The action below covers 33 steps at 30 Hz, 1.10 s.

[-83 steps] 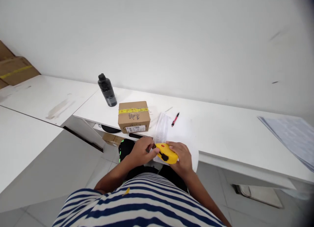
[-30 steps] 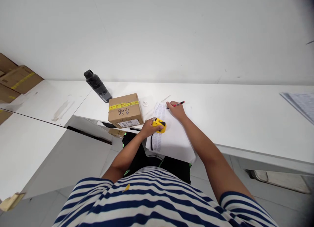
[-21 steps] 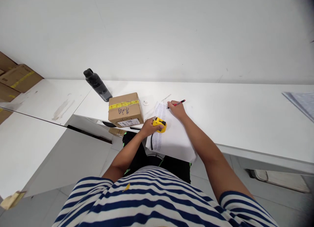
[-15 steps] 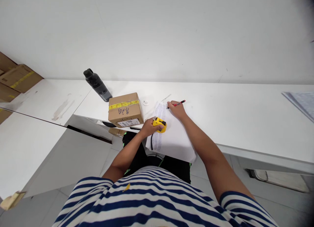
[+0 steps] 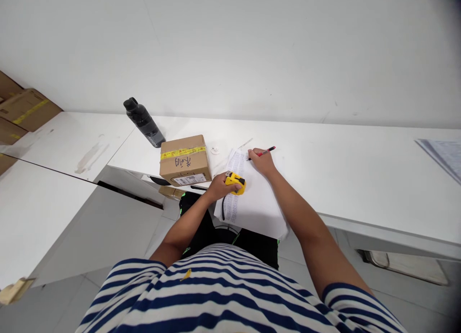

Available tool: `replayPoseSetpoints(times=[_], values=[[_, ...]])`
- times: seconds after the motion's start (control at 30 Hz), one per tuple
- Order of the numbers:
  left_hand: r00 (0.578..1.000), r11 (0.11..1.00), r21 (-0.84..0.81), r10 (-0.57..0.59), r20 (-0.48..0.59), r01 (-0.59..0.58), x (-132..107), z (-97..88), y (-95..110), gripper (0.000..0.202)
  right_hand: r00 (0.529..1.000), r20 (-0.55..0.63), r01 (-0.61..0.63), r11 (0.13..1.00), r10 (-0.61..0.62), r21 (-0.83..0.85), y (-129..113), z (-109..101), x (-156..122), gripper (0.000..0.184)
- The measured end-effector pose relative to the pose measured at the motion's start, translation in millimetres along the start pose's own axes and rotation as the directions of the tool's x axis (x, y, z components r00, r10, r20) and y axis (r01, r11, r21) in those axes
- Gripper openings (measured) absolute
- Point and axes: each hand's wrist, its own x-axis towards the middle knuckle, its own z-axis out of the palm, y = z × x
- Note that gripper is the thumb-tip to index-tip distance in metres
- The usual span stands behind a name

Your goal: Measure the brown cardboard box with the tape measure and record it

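My left hand (image 5: pixel 218 187) is closed around a yellow tape measure (image 5: pixel 236 183), held over the left part of a stack of white paper (image 5: pixel 257 203). A printed or written band runs down the paper's left side. In my right hand (image 5: pixel 262 161) is a red and black pen (image 5: pixel 267 151), its tip at the paper's upper part. The black strap of the tape measure hangs down over the sheet. Left of my left hand a cardboard box (image 5: pixel 185 161) stands on the table, with yellow tape, handwriting and a white label on it.
Behind the box stands a black bottle (image 5: pixel 144 122). More cardboard boxes (image 5: pixel 30 109) are stacked at the far left. Sheets of printed paper (image 5: pixel 444 155) lie on the white table (image 5: pixel 360 174) at the right. A wall rises along the table's back edge.
The view has shifted slightly. My right hand and the pen have moved a little at the top of the paper; my left hand keeps its hold on the tape measure.
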Motion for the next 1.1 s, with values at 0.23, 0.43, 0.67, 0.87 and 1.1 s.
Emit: replayPoseSetpoints(times=[0.23, 0.43, 0.67, 0.87, 1.1], values=[[1.0, 0.998, -0.056, 0.015, 0.025, -0.014, -0.2, -0.2, -0.8, 0.043, 1.0, -0.016, -0.009, 1.0, 0.009, -0.012, 0.0, -0.3, -0.8, 0.043], [1.0, 0.999, -0.051, -0.016, 0.023, 0.017, -0.6, -0.1, 2.4, 0.043, 1.0, -0.019, -0.012, 1.0, 0.012, -0.005, 0.6, -0.9, -1.1, 0.042], [1.0, 0.999, -0.046, -0.013, 0.019, 0.014, 0.9, -0.7, 0.4, 0.042, 0.999, -0.045, -0.027, 1.0, 0.028, 0.008, 0.4, -0.7, -0.2, 0.042], [1.0, 0.999, -0.044, -0.008, 0.014, 0.009, 1.1, -0.5, -1.8, 0.041, 0.999, -0.037, -0.039, 0.999, 0.039, 0.019, -1.8, -2.1, -0.9, 0.041], [0.999, 0.999, -0.051, -0.014, 0.05, 0.017, 2.4, 0.5, -5.2, 0.045, 0.993, -0.083, -0.076, 0.996, 0.079, 0.039, -1.9, -1.5, -1.9, 0.041]])
